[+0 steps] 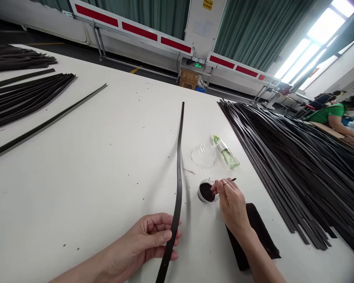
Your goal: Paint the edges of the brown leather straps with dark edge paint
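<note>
- Here, the left grip [138,243] pinches a long, narrow black strap with punched holes [179,182], which runs toward 12 o'clock over the white bench [76,188].
- The right grip [232,202] pinches a thin, dark-tipped stick [233,180] at a small, round cup of dark liquid [200,193].
- From that cup: a clear, round plastic piece [203,155] at 12 o'clock, a green transparent bottle [226,152] at 1.
- From the right grip: a flat black pad [259,222] at 4 o'clock.

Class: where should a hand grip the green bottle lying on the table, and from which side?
Probably grip the green bottle around its middle from above, fingers across its length: it lies on its side, with the clear plastic piece close beside its capped end.
</note>
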`<control>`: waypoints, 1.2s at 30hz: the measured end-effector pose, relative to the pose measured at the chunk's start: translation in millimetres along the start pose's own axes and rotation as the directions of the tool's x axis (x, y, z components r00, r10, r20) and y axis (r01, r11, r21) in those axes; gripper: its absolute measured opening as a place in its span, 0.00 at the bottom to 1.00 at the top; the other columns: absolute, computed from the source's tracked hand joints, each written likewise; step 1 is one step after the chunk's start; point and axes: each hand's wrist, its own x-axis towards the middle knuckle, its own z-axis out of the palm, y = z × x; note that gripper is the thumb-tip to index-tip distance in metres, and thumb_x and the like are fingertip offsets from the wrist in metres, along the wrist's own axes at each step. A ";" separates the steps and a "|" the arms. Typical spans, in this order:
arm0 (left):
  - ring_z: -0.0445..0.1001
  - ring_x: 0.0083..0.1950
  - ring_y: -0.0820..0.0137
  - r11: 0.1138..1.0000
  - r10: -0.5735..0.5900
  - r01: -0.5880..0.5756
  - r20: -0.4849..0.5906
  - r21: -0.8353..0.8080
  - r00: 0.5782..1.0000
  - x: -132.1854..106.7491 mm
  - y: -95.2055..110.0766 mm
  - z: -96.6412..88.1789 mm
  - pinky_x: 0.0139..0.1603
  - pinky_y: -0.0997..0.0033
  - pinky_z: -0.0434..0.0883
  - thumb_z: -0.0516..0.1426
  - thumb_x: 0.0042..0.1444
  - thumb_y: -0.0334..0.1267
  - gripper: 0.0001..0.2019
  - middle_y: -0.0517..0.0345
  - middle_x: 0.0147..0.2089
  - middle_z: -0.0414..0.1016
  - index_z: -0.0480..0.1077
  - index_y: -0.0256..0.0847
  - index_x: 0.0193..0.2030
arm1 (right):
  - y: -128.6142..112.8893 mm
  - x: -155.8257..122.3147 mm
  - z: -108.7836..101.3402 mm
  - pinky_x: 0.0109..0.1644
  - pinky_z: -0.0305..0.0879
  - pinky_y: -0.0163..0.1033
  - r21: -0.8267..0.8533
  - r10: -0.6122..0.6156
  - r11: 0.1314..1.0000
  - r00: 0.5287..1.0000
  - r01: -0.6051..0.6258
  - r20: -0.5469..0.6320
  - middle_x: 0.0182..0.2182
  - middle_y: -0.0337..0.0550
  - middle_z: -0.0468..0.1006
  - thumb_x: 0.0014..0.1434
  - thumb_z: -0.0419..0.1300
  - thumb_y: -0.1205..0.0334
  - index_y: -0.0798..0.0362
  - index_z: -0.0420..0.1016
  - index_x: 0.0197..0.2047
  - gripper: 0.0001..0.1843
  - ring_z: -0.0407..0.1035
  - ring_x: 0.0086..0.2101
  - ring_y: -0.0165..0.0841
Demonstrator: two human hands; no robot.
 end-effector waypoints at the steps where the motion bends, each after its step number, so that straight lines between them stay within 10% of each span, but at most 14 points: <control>1: 0.71 0.39 0.70 1.000 -0.002 0.002 -0.004 0.003 1.000 0.1 0.1 -0.1 0.48 0.57 0.76 0.65 0.55 0.34 0.07 0.53 0.38 0.76 0.77 0.38 0.42 | 0.4 -0.4 1.7 0.40 0.62 0.39 -0.010 -0.015 1.000 1.000 0.015 0.007 0.26 0.38 0.72 0.72 0.46 0.55 0.50 0.69 0.30 0.21 0.66 0.33 0.34; 15: 0.71 0.40 0.69 1.000 -0.007 0.007 -0.023 -0.008 1.000 -0.1 0.8 0.6 0.46 0.61 0.77 0.67 0.52 0.35 0.09 0.53 0.39 0.76 0.78 0.39 0.41 | -5.4 -1.1 -2.6 0.38 0.61 0.40 -0.009 -0.061 0.998 0.996 0.061 -0.066 0.25 0.40 0.71 0.72 0.45 0.54 0.51 0.68 0.29 0.22 0.64 0.31 0.35; 25: 0.72 0.38 0.70 0.999 0.000 0.001 0.017 -0.048 1.000 0.5 1.2 0.6 0.46 0.60 0.77 0.67 0.51 0.32 0.09 0.53 0.38 0.76 0.77 0.37 0.40 | -39.1 -22.1 -9.7 0.38 0.63 0.39 0.491 0.353 0.820 0.935 -0.294 -0.028 0.27 0.41 0.73 0.71 0.47 0.48 0.52 0.72 0.29 0.24 0.68 0.31 0.33; 31: 0.74 0.39 0.69 0.998 0.018 -0.016 0.035 -0.062 0.999 3.5 -2.5 0.3 0.46 0.60 0.77 0.67 0.50 0.31 0.09 0.51 0.38 0.77 0.76 0.35 0.39 | -58.2 -36.5 -3.2 0.41 0.63 0.41 0.514 0.025 0.857 1.000 -0.018 -0.007 0.29 0.42 0.73 0.72 0.45 0.63 0.53 0.72 0.33 0.19 0.69 0.33 0.33; 36: 0.74 0.39 0.69 0.997 0.051 -0.047 0.066 -0.065 0.996 4.1 -4.3 -0.1 0.45 0.60 0.78 0.65 0.53 0.31 0.08 0.52 0.37 0.78 0.76 0.36 0.41 | -65.9 -42.5 0.9 0.37 0.65 0.44 0.470 -0.326 0.832 0.945 0.295 -0.017 0.30 0.44 0.75 0.66 0.46 0.76 0.54 0.70 0.39 0.14 0.68 0.32 0.34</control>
